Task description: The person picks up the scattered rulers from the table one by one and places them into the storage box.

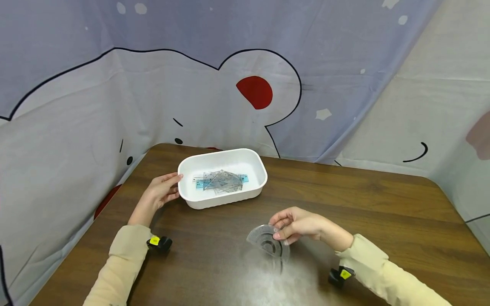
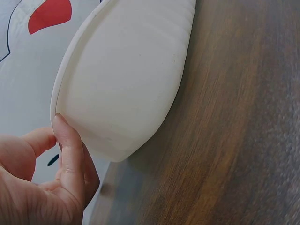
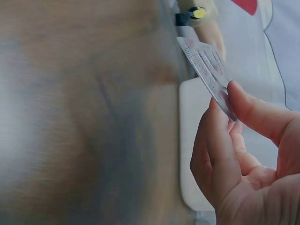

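Observation:
A clear half-round protractor (image 1: 266,239) is pinched between the thumb and fingers of my right hand (image 1: 300,224), tilted above the front middle of the table. The right wrist view shows the protractor (image 3: 208,70) nearly edge-on, its graduations along one side. My left hand (image 1: 162,192) holds the left end of a white plastic basin (image 1: 221,205), thumb at the rim and fingers against the outer wall, as the left wrist view also shows on the basin (image 2: 126,70). Inside the basin lie overlapping clear set squares (image 1: 226,182) and a blue-tinted ruler (image 1: 245,178).
The dark wood-grain table (image 1: 363,199) carries the basin toward its back left. Behind it hangs a printed cloth (image 1: 337,76), which also runs along the left and right sides. Light glares off the tabletop near the front.

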The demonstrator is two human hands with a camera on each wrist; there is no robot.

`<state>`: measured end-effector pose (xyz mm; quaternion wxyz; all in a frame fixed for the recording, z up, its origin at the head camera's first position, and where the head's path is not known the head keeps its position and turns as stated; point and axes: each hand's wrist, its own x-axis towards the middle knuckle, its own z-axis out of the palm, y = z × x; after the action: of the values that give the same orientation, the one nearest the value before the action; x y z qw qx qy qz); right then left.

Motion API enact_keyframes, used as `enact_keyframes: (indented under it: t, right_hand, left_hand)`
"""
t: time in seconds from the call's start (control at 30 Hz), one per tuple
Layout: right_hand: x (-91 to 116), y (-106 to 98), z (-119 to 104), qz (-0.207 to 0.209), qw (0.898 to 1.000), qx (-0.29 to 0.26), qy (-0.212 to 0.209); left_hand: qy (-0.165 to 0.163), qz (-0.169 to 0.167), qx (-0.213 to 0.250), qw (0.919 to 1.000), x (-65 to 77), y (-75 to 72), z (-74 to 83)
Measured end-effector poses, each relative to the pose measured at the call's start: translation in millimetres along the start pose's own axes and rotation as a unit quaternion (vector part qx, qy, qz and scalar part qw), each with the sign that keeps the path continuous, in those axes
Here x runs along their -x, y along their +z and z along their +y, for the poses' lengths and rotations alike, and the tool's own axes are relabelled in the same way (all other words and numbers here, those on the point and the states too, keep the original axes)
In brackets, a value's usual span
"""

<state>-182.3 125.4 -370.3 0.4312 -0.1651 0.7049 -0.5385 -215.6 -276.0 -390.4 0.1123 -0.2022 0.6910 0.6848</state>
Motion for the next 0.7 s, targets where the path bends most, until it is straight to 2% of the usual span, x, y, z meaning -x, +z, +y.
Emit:
enact_keyframes:
  t: [0.3,0.53,0.7]
  right_hand:
    - [-17.7,-9.4,-27.4,0.026,1.0,-0.009,0.003]
    - [-31.1,-13.9,-38.3,0.018,0.999,-0.045,-0.001]
    - [-41.5,-18.9,-49.5,0.032,0.997,-0.067,-0.004]
  left_hand:
    - [-0.002,0.0,0.0,1.0,0.3,0.1,0.1]
    - [0.002,-0.005,0.012,0.9999,0.4,-0.5,-0.2]
    - [0.001,-0.006,0.013,0.9999,0.7,0.2,0.1]
